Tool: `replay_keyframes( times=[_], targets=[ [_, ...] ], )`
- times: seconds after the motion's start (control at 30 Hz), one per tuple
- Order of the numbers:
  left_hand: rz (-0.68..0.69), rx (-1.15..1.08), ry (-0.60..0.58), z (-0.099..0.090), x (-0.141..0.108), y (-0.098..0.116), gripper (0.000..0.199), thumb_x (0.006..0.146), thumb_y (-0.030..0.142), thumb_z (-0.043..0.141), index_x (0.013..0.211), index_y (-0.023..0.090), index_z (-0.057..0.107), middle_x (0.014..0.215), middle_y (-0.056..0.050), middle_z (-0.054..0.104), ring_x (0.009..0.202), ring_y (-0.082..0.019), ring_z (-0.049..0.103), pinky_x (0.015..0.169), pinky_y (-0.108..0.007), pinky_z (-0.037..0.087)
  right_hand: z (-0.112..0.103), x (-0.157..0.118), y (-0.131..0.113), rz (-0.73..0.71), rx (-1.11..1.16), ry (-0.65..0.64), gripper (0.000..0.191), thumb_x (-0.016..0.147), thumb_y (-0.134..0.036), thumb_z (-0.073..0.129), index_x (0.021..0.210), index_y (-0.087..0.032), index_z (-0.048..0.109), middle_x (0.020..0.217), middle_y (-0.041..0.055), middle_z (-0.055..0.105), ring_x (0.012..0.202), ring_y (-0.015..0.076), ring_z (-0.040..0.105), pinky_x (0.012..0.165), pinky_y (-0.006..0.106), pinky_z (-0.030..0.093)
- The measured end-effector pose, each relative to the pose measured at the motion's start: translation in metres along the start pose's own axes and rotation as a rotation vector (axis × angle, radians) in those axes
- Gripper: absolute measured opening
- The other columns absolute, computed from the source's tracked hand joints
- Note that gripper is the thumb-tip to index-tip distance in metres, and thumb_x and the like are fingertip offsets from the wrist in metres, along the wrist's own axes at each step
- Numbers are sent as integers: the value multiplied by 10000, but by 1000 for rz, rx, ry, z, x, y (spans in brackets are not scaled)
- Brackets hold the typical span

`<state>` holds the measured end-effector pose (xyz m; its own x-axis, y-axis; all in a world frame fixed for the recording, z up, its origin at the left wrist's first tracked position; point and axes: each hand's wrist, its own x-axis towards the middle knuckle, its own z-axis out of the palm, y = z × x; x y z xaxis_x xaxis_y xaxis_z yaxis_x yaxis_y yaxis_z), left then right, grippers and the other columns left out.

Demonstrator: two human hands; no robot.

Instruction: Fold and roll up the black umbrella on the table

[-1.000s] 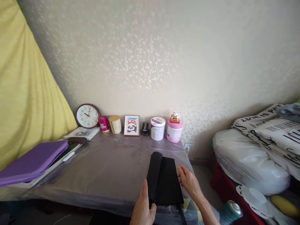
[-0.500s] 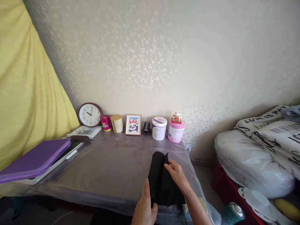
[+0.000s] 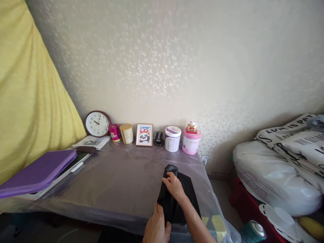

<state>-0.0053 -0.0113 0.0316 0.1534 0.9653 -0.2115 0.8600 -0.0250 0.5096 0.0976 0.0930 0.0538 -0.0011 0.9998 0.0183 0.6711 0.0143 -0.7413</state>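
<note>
A black sheet of cloth-like material (image 3: 188,192) lies at the front right of the table, its left part folded or rolled up. My right hand (image 3: 174,185) grips the upper end of the raised black fold, fingers closed on it. At the near left edge of the same material, my left hand (image 3: 157,222) holds the lower end, its thumb on the near side. Some of the left fingers are hidden behind the fold.
Along the wall stand a clock (image 3: 97,124), a pink can (image 3: 114,133), a yellow-lidded jar (image 3: 126,134), a panda picture (image 3: 144,135), a black device (image 3: 159,138) and two tubs (image 3: 172,139). Purple folders (image 3: 37,172) lie left; a spray can (image 3: 253,232) stands lower right.
My right hand has moved left with the right-hand flap, over the raised fold. More of the flat black material and the yellow patches at the table corner now show.
</note>
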Motion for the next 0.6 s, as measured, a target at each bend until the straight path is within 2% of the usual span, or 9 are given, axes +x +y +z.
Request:
replay_keyframes(
  times=[0.13,0.2,0.3,0.4,0.5,0.6],
  targets=[
    [53,73,-13,3,-3,-13,597,785,194,377,1350,63,232,1410,-200,276,1081,-213,541,826,-243,432,-2,-3,-7,-71,9,-63,232,850,-284,400,982,-164,548,638,4,685,684,139,641,646,214,403],
    [66,92,6,4,-5,-22,579,815,262,366,1349,77,239,1378,-190,335,1044,-213,561,780,-247,454,0,-4,-9,-103,7,-92,211,859,-270,376,922,-183,558,642,-6,689,645,121,638,634,202,400],
    [75,118,156,2,-9,-29,476,834,312,356,1268,118,379,1255,-150,471,1044,-213,553,809,-263,453,3,-6,-12,-122,-67,-105,190,844,-224,390,847,-200,579,685,-10,701,640,112,635,614,194,389],
    [193,105,287,-4,-7,-25,393,817,307,400,1179,175,480,1207,-115,511,1088,-232,516,901,-318,421,5,-8,-13,-134,-145,-90,203,836,-202,402,804,-218,602,704,-13,708,723,127,648,631,201,383],
    [325,95,241,-3,-1,-18,542,742,265,493,1274,194,422,1350,-100,412,1217,-279,404,1004,-392,347,6,-9,-13,-160,-177,-89,218,837,-195,402,803,-231,615,710,-19,708,757,136,651,649,208,386],
    [297,121,153,5,6,-17,725,663,183,513,1358,183,310,1455,-92,245,1315,-310,245,1060,-450,263,5,-12,-13,-189,-167,-107,222,832,-184,407,834,-241,622,728,-25,707,753,131,648,664,206,397]
  ],
)
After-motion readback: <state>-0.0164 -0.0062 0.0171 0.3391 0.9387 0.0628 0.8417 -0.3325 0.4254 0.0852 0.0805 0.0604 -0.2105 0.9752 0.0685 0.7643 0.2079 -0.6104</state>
